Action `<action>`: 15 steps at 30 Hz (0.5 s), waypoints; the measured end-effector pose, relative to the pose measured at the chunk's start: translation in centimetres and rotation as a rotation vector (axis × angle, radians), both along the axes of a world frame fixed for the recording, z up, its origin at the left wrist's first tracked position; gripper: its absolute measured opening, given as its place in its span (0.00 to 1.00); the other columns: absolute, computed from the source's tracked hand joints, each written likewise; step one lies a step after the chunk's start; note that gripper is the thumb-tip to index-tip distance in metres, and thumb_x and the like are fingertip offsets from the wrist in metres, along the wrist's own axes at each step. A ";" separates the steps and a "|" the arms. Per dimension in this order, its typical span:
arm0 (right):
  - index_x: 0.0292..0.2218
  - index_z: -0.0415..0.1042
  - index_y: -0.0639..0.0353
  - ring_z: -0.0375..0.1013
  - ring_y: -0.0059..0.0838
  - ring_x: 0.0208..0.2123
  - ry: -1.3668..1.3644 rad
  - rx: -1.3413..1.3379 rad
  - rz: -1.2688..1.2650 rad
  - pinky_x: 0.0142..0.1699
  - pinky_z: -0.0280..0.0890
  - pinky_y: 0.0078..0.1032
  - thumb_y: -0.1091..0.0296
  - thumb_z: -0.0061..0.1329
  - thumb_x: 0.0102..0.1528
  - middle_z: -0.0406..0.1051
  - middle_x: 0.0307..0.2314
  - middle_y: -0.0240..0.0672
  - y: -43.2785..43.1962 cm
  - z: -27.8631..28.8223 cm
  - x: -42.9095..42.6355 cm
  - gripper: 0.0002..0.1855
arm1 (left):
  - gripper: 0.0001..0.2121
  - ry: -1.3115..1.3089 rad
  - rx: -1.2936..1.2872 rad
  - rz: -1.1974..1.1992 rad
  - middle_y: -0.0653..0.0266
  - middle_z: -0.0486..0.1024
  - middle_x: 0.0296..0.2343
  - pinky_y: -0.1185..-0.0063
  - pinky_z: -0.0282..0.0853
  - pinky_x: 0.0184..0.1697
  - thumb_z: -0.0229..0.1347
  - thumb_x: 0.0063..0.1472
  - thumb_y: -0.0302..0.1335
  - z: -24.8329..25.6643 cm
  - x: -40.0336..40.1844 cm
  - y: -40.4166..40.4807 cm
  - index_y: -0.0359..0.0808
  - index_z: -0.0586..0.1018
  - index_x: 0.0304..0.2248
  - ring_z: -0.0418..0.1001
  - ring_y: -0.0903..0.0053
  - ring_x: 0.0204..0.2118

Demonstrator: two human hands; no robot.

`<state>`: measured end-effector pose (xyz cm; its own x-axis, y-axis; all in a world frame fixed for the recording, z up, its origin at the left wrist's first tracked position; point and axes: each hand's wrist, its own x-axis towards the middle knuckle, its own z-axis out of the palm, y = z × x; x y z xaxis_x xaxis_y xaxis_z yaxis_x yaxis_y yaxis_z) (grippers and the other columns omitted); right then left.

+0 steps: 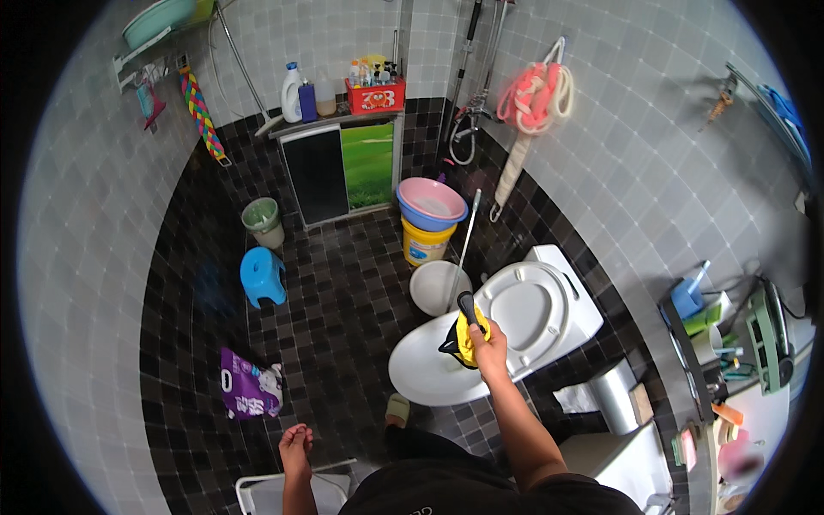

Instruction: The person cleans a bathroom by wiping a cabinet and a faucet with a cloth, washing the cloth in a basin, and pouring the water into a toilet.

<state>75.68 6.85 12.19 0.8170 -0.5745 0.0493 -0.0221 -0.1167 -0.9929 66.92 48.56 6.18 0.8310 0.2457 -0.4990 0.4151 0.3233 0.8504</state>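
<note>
In my right hand (491, 351) is a yellow-and-black cloth-like bundle (462, 339) with a black handle (466, 302) standing up from it. This hand is over the front of a white toilet (418, 370), beside the seat ring (559, 302). Whether the bundle touches the toilet cannot be told. My left hand (296, 444) is low at the left with its fingers curled together, and nothing shows in it. Near it on the dark tiled floor lies a purple printed plastic bag (244, 383). Just below is a white-framed item (264, 486), partly hidden by my forearm.
A long-handled brush (473, 222) leans in a white bucket (428, 286) beside the toilet. Behind stand basins (428, 199) on a yellow bucket (425, 241). A blue stool (261, 277) and waste bin (262, 222) are at left; a crowded shelf (685, 347) is at right.
</note>
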 end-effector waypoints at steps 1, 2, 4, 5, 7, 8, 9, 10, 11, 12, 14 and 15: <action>0.35 0.69 0.68 0.66 0.27 0.32 -0.016 0.016 -0.011 0.40 0.60 0.22 0.70 0.46 0.52 0.66 0.29 0.37 0.3 -0.3 2.3 0.11 | 0.04 -0.018 0.001 0.010 0.69 0.73 0.23 0.90 0.61 0.24 0.51 0.58 0.27 0.1 1.6 0.3 0.37 0.74 0.32 0.67 0.89 0.21; 0.35 0.69 0.68 0.66 0.28 0.31 -0.032 0.071 -0.018 0.39 0.60 0.22 0.70 0.46 0.52 0.66 0.29 0.37 0.7 -0.6 4.3 0.10 | 0.04 -0.001 0.012 0.057 0.68 0.73 0.23 0.90 0.62 0.23 0.51 0.57 0.27 -0.2 3.3 0.5 0.37 0.74 0.31 0.67 0.88 0.21; 0.35 0.68 0.68 0.66 0.27 0.31 -0.008 0.089 0.021 0.39 0.60 0.22 0.71 0.46 0.52 0.66 0.29 0.36 1.2 -1.4 8.4 0.10 | 0.04 -0.016 0.026 0.059 0.68 0.73 0.23 0.90 0.62 0.23 0.51 0.57 0.27 0.7 6.7 0.7 0.36 0.74 0.31 0.67 0.88 0.21; 0.35 0.68 0.68 0.66 0.27 0.31 -0.003 0.078 0.038 0.39 0.60 0.21 0.71 0.45 0.52 0.66 0.29 0.37 1.5 -1.8 10.4 0.10 | 0.04 -0.031 0.031 0.060 0.68 0.73 0.23 0.89 0.62 0.23 0.51 0.57 0.27 1.3 8.5 0.8 0.36 0.74 0.30 0.67 0.88 0.21; 0.35 0.68 0.68 0.66 0.26 0.31 -0.001 0.119 0.085 0.39 0.61 0.21 0.71 0.45 0.52 0.66 0.29 0.37 2.3 -2.1 14.3 0.10 | 0.04 -0.069 0.035 0.023 0.69 0.73 0.23 0.89 0.62 0.25 0.51 0.58 0.27 2.8 12.4 0.6 0.37 0.74 0.30 0.67 0.88 0.22; 0.35 0.68 0.68 0.66 0.25 0.32 0.008 0.088 0.107 0.39 0.60 0.21 0.71 0.45 0.53 0.66 0.30 0.37 2.2 -2.1 16.3 0.10 | 0.04 -0.088 0.053 0.027 0.70 0.73 0.24 0.89 0.62 0.27 0.50 0.58 0.28 3.5 14.4 0.4 0.37 0.74 0.31 0.68 0.88 0.24; 0.35 0.69 0.68 0.66 0.24 0.33 0.019 0.061 0.130 0.40 0.60 0.21 0.71 0.44 0.53 0.67 0.31 0.37 2.4 -2.2 17.9 0.10 | 0.04 -0.103 0.074 0.033 0.71 0.73 0.24 0.88 0.62 0.30 0.50 0.58 0.28 4.0 15.9 0.4 0.38 0.74 0.32 0.68 0.88 0.26; 0.37 0.68 0.67 0.66 0.21 0.31 0.004 0.044 0.117 0.38 0.61 0.20 0.70 0.43 0.54 0.67 0.29 0.34 2.7 -2.3 19.7 0.10 | 0.04 -0.097 0.080 0.035 0.71 0.73 0.24 0.88 0.62 0.30 0.50 0.58 0.28 4.0 17.6 0.3 0.38 0.74 0.32 0.68 0.88 0.26; 0.37 0.68 0.67 0.66 0.21 0.31 0.010 0.049 0.117 0.38 0.61 0.20 0.70 0.43 0.54 0.67 0.29 0.34 2.9 -2.5 21.2 0.10 | 0.05 -0.101 0.100 0.023 0.71 0.73 0.24 0.88 0.61 0.30 0.50 0.58 0.28 3.7 19.3 0.2 0.37 0.73 0.32 0.68 0.88 0.26; 0.37 0.68 0.66 0.66 0.21 0.30 0.018 0.124 0.131 0.38 0.61 0.20 0.70 0.43 0.54 0.67 0.28 0.33 3.4 -1.1 22.5 0.11 | 0.06 -0.103 0.121 0.011 0.71 0.73 0.25 0.89 0.61 0.30 0.50 0.58 0.29 3.5 20.8 0.2 0.37 0.73 0.33 0.68 0.88 0.26; 0.38 0.67 0.65 0.64 0.18 0.27 -0.010 0.166 0.144 0.36 0.61 0.19 0.70 0.41 0.55 0.66 0.24 0.29 4.0 -1.3 24.7 0.11 | 0.06 -0.027 0.160 -0.025 0.70 0.73 0.25 0.88 0.61 0.30 0.49 0.58 0.29 3.2 22.5 0.5 0.36 0.73 0.33 0.68 0.88 0.26; 0.38 0.67 0.66 0.64 0.18 0.27 -0.005 0.137 0.131 0.35 0.61 0.19 0.70 0.41 0.55 0.66 0.24 0.29 4.0 -1.8 25.7 0.10 | 0.07 0.033 0.192 -0.068 0.69 0.73 0.26 0.88 0.61 0.30 0.49 0.58 0.28 2.9 23.6 0.6 0.35 0.72 0.34 0.68 0.88 0.26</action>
<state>101.34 10.82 10.35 0.8850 -0.4653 -0.0176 -0.0104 0.0179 -0.9998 90.54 49.16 9.04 0.8328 0.2826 -0.4760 0.4595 0.1266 0.8791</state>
